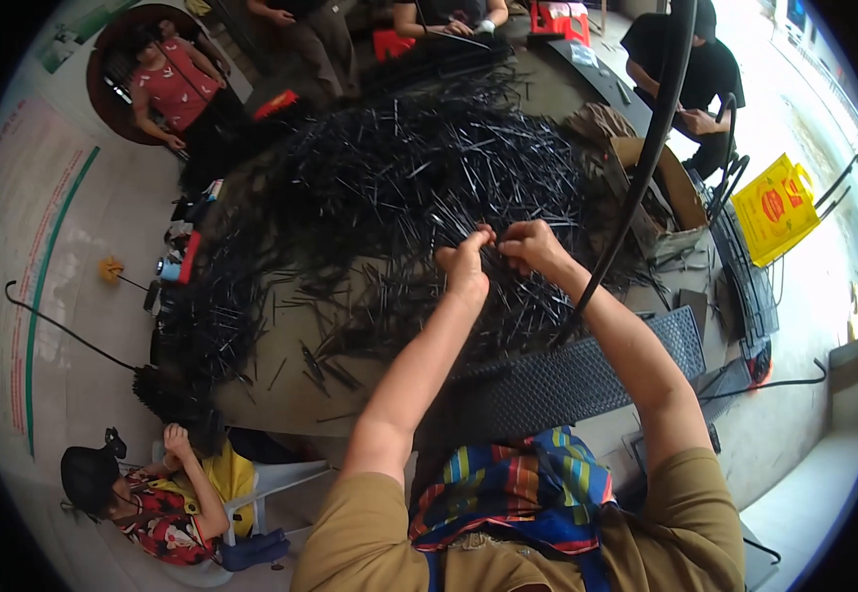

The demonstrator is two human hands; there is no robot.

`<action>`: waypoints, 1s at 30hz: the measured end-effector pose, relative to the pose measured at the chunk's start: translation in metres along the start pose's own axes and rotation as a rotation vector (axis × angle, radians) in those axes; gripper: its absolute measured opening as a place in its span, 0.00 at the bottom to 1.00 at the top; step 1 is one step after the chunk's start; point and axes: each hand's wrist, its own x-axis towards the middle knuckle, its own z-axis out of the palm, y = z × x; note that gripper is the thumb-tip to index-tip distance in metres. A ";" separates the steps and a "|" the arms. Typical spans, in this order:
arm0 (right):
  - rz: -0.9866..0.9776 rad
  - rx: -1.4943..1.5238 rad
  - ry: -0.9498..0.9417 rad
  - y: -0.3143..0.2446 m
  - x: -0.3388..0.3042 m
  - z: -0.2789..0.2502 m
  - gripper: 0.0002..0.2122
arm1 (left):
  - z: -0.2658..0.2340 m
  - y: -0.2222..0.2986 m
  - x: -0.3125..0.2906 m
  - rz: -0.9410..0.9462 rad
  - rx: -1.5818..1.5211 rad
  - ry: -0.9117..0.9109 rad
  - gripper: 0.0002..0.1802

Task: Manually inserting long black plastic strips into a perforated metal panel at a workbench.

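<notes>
Thin black strips [419, 168]: many, loose, in a broad tangled heap; head view.
Position of heap: across the middle and far side of the surface [263, 403], ahead of both hands; strips also lie beneath and around them.
Left hand [465, 264]: at the near side of the heap, fingers bent and pointing ahead and rightward; cannot tell whether a strip is gripped.
Right hand [539, 247]: just beside the left, fingers curled inward toward it; contents hidden, grip cannot be told.
Nearest strips to hands: a pale-glinting cluster fanning out just beyond the left fingertips.
Scattered strips: left of the heap and on the near part of the surface, singly and in small clumps.
Textured panel [596, 370]: dark, long, at the near edge, below the right forearm.
Cable [658, 138]: thick, black, slanting down from the upper edge, passing in front of the right forearm.
Cardboard box [683, 202]: open-topped, right of the heap.
Bag [774, 209]: yellow, with red print, far right.
Striped cloth [513, 488]: multicoloured, at the wearer's front.
Co-worker [702, 69]: dark clothing, upper right, beyond the box.
</notes>
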 end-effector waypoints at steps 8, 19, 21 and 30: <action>-0.139 0.008 -0.181 -0.014 -0.010 0.009 0.04 | 0.001 0.011 -0.018 0.062 0.091 0.100 0.03; -0.052 -0.042 0.269 0.011 -0.012 -0.015 0.03 | -0.059 0.052 -0.010 -0.101 -0.100 0.028 0.02; -0.085 -0.005 0.394 0.007 -0.025 -0.024 0.03 | -0.093 0.071 0.001 -0.248 -0.212 -0.018 0.06; -0.394 -0.225 0.766 0.018 -0.195 -0.027 0.04 | -0.204 0.097 -0.031 -0.109 -0.114 0.132 0.07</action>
